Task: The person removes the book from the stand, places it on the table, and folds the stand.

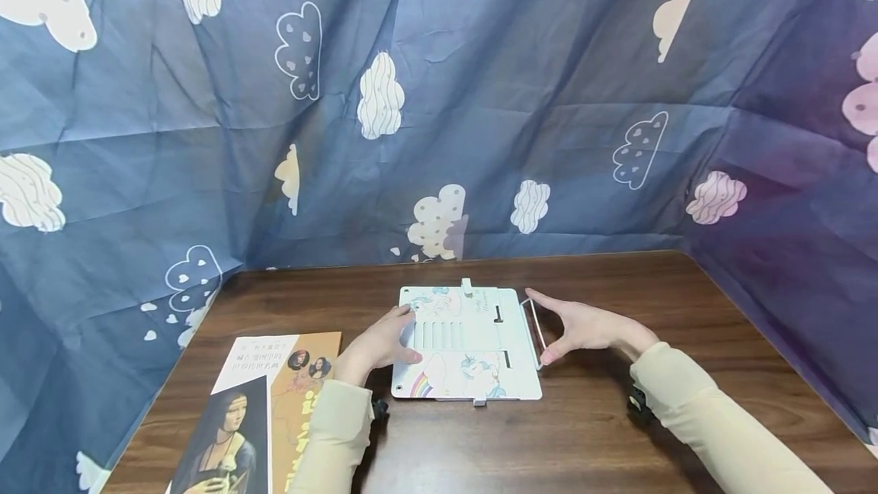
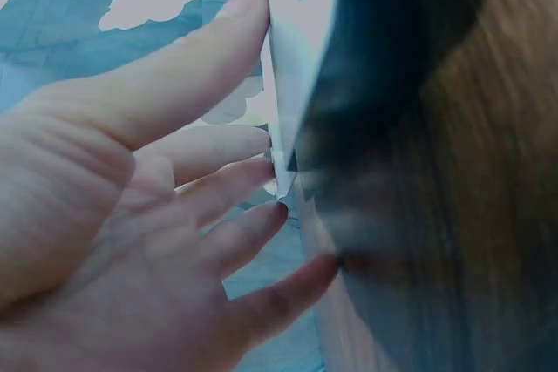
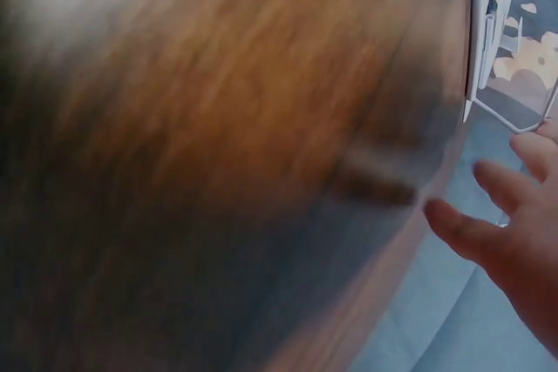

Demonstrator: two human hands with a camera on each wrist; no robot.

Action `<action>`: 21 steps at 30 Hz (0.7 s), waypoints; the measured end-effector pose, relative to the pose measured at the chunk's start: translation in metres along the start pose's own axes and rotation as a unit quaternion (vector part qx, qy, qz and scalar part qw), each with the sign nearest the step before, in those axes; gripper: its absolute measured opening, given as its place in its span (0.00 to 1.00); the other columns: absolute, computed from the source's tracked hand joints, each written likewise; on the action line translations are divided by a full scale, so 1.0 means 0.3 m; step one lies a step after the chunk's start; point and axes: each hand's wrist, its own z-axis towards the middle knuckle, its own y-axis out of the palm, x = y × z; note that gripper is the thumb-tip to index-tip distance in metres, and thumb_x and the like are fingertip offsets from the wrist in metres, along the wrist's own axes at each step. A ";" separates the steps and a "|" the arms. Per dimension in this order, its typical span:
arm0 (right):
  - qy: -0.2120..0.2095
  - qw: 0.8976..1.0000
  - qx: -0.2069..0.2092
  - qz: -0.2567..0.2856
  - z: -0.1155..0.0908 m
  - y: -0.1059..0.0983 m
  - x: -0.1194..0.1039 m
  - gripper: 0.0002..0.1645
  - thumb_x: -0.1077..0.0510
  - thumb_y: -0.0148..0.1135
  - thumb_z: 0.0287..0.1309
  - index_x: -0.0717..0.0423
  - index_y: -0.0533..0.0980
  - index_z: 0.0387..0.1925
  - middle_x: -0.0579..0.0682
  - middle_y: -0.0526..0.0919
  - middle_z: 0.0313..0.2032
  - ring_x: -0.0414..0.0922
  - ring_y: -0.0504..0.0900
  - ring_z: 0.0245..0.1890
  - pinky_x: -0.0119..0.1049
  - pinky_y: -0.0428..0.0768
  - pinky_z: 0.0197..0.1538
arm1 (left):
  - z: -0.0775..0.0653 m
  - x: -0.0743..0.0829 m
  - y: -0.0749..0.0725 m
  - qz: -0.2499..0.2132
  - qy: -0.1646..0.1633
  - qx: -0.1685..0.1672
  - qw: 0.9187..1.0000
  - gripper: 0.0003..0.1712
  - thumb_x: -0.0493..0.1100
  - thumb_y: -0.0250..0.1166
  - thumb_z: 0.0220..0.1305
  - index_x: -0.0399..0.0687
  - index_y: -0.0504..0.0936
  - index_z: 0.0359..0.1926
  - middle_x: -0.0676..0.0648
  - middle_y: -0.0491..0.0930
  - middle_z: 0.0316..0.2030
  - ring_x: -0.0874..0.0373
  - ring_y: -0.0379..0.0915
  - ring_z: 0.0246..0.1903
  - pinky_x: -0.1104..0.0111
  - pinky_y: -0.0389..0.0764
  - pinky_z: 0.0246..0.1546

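A white book stand (image 1: 473, 338) printed with unicorns and a rainbow lies flat in front of me in the head view, with slots across its middle. At its left edge my left hand (image 1: 379, 343) holds the panel, thumb and fingertips against the edge. In the left wrist view the thumb (image 2: 209, 54) meets that edge above the other fingers. A thin white wire bracket (image 1: 537, 330) sticks out on the right side of the stand. My right hand (image 1: 579, 326) spans this bracket, thumb at its near end and a finger at its far end.
A book (image 1: 284, 395) with a painted portrait on its cover lies on the brown wooden table (image 1: 604, 425), to the left of the stand. Small white clips (image 1: 467, 287) stick out at the stand's far and near edges. Blue cloud-patterned cloth (image 1: 480, 136) hangs behind the table.
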 end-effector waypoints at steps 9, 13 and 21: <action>0.029 0.996 -0.008 -0.086 0.044 -0.012 -0.038 0.77 0.39 0.82 0.32 0.66 0.47 0.74 0.73 0.47 0.71 0.64 0.53 0.70 0.59 0.55 0.68 | -0.009 0.004 -0.015 0.021 0.017 -0.010 1.000 0.46 0.43 0.75 0.55 0.31 0.63 0.69 0.38 0.54 0.72 0.43 0.48 0.72 0.53 0.56 0.68; 0.032 0.995 -0.006 -0.090 0.059 -0.016 -0.062 0.77 0.41 0.84 0.29 0.68 0.49 0.74 0.69 0.51 0.71 0.62 0.51 0.71 0.56 0.55 0.68 | -0.009 0.006 -0.020 0.010 0.012 -0.006 1.000 0.45 0.41 0.75 0.55 0.31 0.63 0.69 0.38 0.54 0.73 0.44 0.47 0.72 0.54 0.55 0.68; 0.030 0.993 -0.002 -0.112 0.062 0.004 -0.088 0.75 0.41 0.84 0.29 0.67 0.52 0.73 0.63 0.57 0.71 0.57 0.60 0.69 0.52 0.60 0.67 | -0.018 0.016 -0.012 0.001 0.031 -0.009 0.999 0.45 0.40 0.74 0.55 0.30 0.63 0.69 0.36 0.54 0.72 0.41 0.50 0.71 0.53 0.56 0.68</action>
